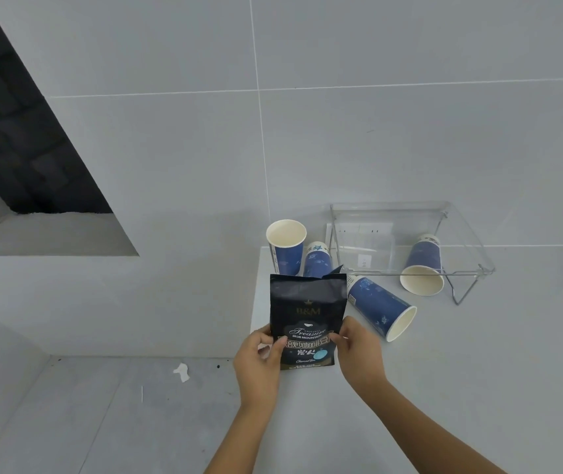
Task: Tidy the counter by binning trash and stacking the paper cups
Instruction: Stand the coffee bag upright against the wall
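Observation:
A black coffee bag (307,302) with a torn top stands upright at the counter's left front corner. My left hand (258,366) grips its lower left edge and my right hand (358,350) pinches its lower right edge. Behind the bag, one blue paper cup (287,246) stands upright with its white inside showing. A second blue cup (317,260) sits upside down beside it, partly hidden by the bag. A third cup (381,307) lies on its side to the right. Another cup (422,265) lies tilted under the clear rack.
A clear plastic rack on wire legs (458,268) stands at the back of the white counter (478,354), in front of wall sockets. On the grey floor to the left lies a white paper scrap (181,371). A dark recess opens in the wall at upper left.

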